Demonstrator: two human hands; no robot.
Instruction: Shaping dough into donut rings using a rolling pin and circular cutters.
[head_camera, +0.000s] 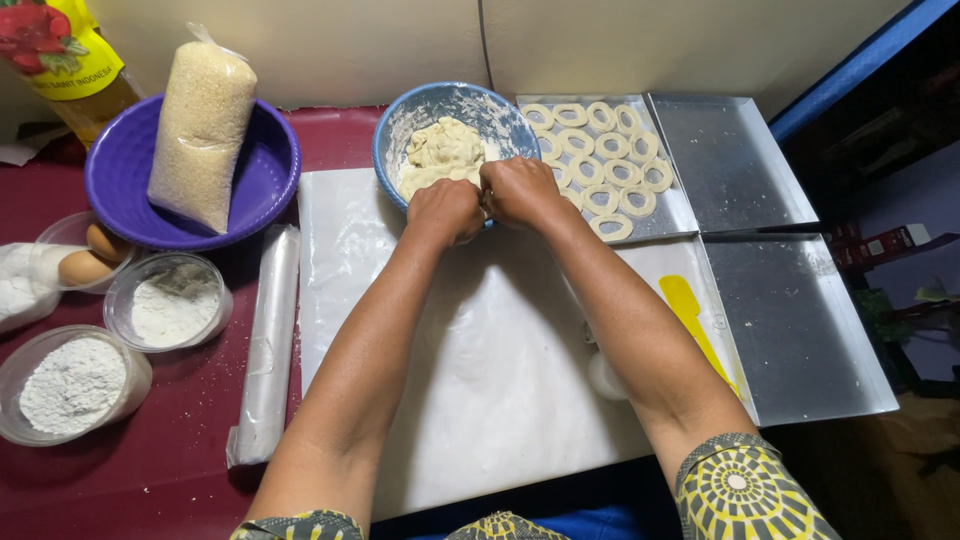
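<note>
In the upper middle of the head view, your left hand (445, 210) and your right hand (520, 190) sit knuckle to knuckle at the near rim of a blue bowl (500, 112). Both are curled into loose fists, and they touch each other. Whether they pinch any dough between them, you cannot tell, since the fingers fold away from the camera. The pale dough (440, 150) lies heaped inside the bowl, just above your knuckles.

Beneath your forearms, filling the centre of the frame, spreads a white floured sheet (480, 360). Just right of the bowl, a metal tray (672, 215) carries rows of dough rings (600, 150). Two more metal trays (740, 160) lie further right, one in the upper right and one below it. A yellow spatula (690, 310) lies near your right forearm, by the lower tray's left edge.

At the sheet's left edge lies a rolling pin wrapped in plastic (268, 340). In the upper left, a purple bowl (125, 185) holds a bag of pale grains (200, 125). Down the left side stand two clear tubs of white flour (75, 385), and above them a clear container with two brown eggs (90, 260). Everything rests on a dark red tabletop (180, 470).
</note>
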